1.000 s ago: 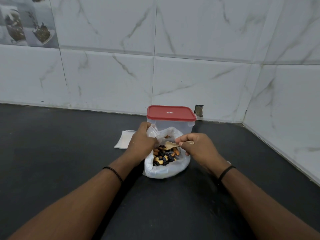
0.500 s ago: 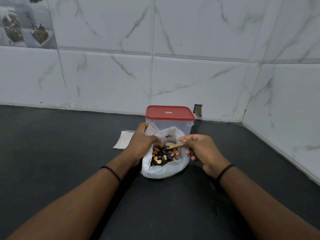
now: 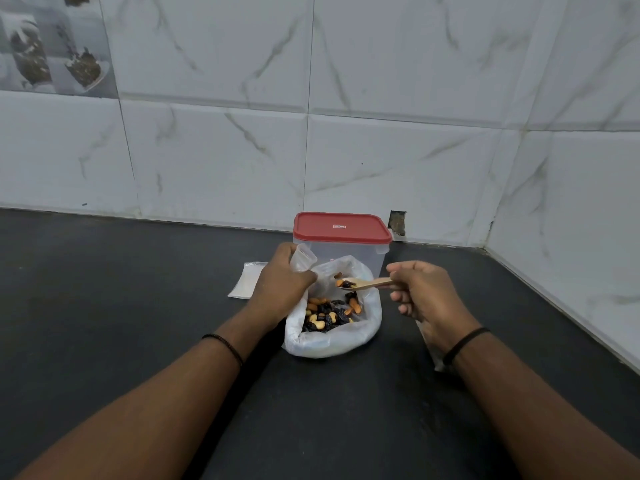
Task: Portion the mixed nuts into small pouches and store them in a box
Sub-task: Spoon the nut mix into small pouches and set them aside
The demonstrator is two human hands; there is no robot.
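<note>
A dark countertop (image 3: 104, 323) fills the lower part of the view, and white marble-pattern wall tiles (image 3: 381, 150) stand behind it and at the right side. Both forearms reach forward from the bottom corners and come together near the middle of the counter. Each wrist has a thin black band.

At the back, close to the wall, stands a clear plastic box (image 3: 341, 251) with a red lid (image 3: 341, 227) closed on it. Just in front of the box sits a white plastic bag (image 3: 332, 341) with its mouth rolled open, and the mixed nuts (image 3: 327, 315) lie inside it: cashews, almonds and dark raisins together.

The left hand (image 3: 280, 289) is at the left edge of the bag, with the back of the hand up. Its fingers are curled around a small clear pouch (image 3: 303, 259), which it holds upright with the opening toward the top, above the bag's rim.

The right hand (image 3: 420, 294) is at the right of the bag, a little above the counter. Its thumb and fingers pinch the handle of a small wooden spoon (image 3: 363, 284). The spoon lies almost level over the open bag and points to the pouch, and its bowl carries a few nuts and raisins.

A flat pile of empty pouches (image 3: 247, 280) lies on the counter left of the box, partly hidden by the left hand. Another piece of clear plastic (image 3: 431, 348) is under the right wrist; I cannot tell what it is.
</note>
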